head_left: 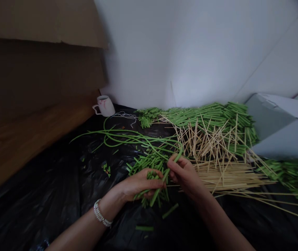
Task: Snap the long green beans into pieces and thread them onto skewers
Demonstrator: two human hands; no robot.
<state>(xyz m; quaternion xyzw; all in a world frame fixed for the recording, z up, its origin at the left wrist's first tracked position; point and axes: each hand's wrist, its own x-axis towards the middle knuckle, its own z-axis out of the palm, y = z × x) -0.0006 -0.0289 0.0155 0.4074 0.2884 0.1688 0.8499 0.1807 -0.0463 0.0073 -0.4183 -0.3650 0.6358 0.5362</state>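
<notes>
My left hand (146,184), with a beaded bracelet at the wrist, is closed around several short cut garlic scape pieces and the lower end of a longer stem. Thumb and fingers of my right hand (181,170) pinch that long garlic scape (179,152) just above, where it bends over toward the left. Beneath and behind both hands lies a loose pile of cut garlic scape pieces (149,158). More long uncut scapes (123,134) curl out to the left over black plastic sheeting (60,191). Two loose pieces rest in front of my hands, one a short green length (144,228).
Bamboo skewers (227,177) lie in a heap at the right. Behind them, rows of skewered scape pieces (203,115) are stacked along the white wall (170,52). A white mug (105,106) and thin string (125,115) sit back left. A cardboard box (41,66) stands left.
</notes>
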